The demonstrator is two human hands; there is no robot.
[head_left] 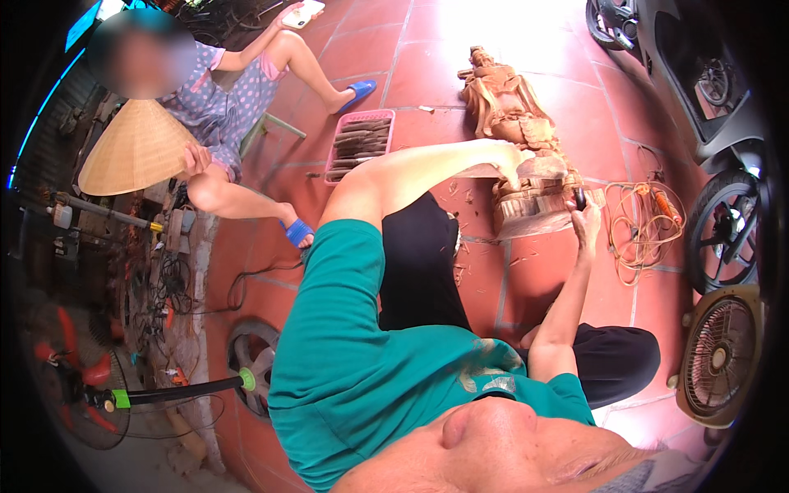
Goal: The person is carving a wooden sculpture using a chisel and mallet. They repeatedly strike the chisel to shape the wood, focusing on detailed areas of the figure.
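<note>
A carved wooden statue (514,123) of a robed figure lies on the tiled floor, its head away from me and its broad base nearest. My left hand (511,163) reaches across from the left and presses on the lower part of the carving, fingers bent down against the wood. At the right side of the base, my right hand (585,220) is closed around a short dark tool handle (580,198). The working end of that tool cannot be made out. Wood shavings (470,197) are scattered beside the base.
A pink basket (332,154) holds several long brown pieces. At left sits another person holding a conical hat (136,152) and a phone (303,14). An orange cable (629,263) lies coiled at right, near a motorbike (723,230) and a box fan (720,357).
</note>
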